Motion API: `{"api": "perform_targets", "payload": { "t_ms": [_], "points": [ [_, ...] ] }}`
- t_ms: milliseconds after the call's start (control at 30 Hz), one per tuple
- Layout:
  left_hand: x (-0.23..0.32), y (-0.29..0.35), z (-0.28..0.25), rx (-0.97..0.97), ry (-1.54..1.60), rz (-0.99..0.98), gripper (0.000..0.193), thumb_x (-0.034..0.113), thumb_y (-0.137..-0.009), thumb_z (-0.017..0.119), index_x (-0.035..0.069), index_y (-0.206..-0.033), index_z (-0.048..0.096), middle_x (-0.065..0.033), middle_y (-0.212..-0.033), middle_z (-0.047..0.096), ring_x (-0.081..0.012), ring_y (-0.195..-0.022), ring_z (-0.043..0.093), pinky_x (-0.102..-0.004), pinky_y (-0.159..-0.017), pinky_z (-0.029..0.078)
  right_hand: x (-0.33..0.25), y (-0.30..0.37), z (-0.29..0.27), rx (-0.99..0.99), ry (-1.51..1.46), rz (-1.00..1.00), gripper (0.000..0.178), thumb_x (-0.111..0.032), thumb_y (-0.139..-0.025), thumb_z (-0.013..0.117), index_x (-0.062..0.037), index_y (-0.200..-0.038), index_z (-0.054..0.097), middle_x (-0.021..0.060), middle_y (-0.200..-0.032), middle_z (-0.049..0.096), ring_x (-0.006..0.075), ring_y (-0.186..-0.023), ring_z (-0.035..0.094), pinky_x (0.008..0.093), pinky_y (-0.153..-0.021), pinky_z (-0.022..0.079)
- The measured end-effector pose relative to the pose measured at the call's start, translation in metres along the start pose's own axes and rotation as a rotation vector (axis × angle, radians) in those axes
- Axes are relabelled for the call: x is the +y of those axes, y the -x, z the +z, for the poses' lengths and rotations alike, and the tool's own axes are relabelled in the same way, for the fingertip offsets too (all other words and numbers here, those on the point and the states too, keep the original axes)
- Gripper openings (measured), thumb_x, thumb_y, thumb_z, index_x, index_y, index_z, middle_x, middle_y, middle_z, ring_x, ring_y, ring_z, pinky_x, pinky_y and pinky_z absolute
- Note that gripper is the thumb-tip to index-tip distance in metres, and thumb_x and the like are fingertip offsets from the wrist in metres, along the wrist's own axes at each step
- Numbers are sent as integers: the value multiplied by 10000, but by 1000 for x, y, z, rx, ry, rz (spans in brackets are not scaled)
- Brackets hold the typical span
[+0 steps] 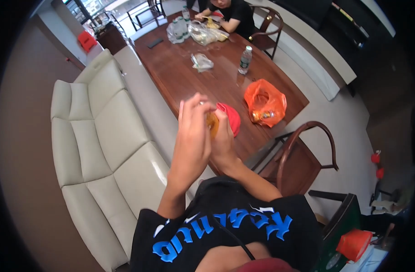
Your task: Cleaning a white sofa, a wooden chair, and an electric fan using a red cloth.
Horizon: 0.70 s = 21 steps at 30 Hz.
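Observation:
Both hands are raised together in front of my chest, over the near end of the wooden table. My right hand point(223, 143) is wrapped round a small amber-yellow object point(211, 125), perhaps a bottle or jar; most of it is hidden by my fingers. My left hand point(194, 131) presses against its left side and top, with the fingers bent over it. Just beyond my right hand shows a round red thing point(231, 119), partly covered, whose kind I cannot make out. To the right, an orange plastic bag point(265, 102) lies open with an orange-and-yellow package point(265, 116) in it.
On the brown table point(171, 70) stand a clear water bottle point(245, 60), a crumpled clear bag point(202, 62), a dark phone point(155, 43) and wrapped bottles point(178, 30). A person point(232, 18) sits at the far end. A cream sofa point(103, 109) is left, a wooden chair point(298, 167) right.

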State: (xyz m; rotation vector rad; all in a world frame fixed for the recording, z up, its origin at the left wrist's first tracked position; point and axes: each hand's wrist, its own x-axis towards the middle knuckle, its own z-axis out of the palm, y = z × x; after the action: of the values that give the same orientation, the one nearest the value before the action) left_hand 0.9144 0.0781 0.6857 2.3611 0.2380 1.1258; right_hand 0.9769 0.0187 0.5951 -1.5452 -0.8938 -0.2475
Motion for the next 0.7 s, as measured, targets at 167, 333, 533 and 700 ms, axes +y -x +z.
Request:
{"api": "perform_targets", "payload": {
  "t_ms": [167, 333, 533, 700],
  "points": [
    [-15, 18, -47, -59, 289, -320, 65, -15, -851, 594, -22, -904, 557, -97, -863, 602, -230, -897, 605, -355, -867, 450, -25, 9, -11, -310, -63, 18, 745, -50, -602, 814, -19, -1228, 412, 174, -1065, 518, 364, -989, 520, 428, -845, 436],
    [-13, 25, -39, 61, 562, -320, 206, 90, -869, 582, 8, -1040, 503, -107, -1060, 552, -177, -1005, 559, -319, -931, 399, -32, 18, -4, -351, -115, -46, 734, -57, -609, 817, -18, -1220, 412, 186, -1087, 523, 372, -1020, 531, 418, -877, 447],
    [-11, 44, -70, -259, 376, -137, 335, 82, -835, 608, 0, -1152, 535, -170, -1155, 578, -296, -1138, 556, -371, -986, 398, -29, 32, -15, -369, -145, 102, 755, -83, -617, 829, -15, -1249, 421, 191, -1122, 525, 364, -1043, 553, 405, -891, 456],
    [-11, 41, -60, -111, 67, -299, 314, 73, -753, 750, -17, -1003, 583, -168, -1076, 616, -272, -1050, 614, -347, -881, 470, -24, 38, -20, -321, 0, 115, 712, -124, -631, 838, -30, -1219, 448, 158, -1080, 591, 301, -985, 628, 372, -845, 496]
  ]
}}
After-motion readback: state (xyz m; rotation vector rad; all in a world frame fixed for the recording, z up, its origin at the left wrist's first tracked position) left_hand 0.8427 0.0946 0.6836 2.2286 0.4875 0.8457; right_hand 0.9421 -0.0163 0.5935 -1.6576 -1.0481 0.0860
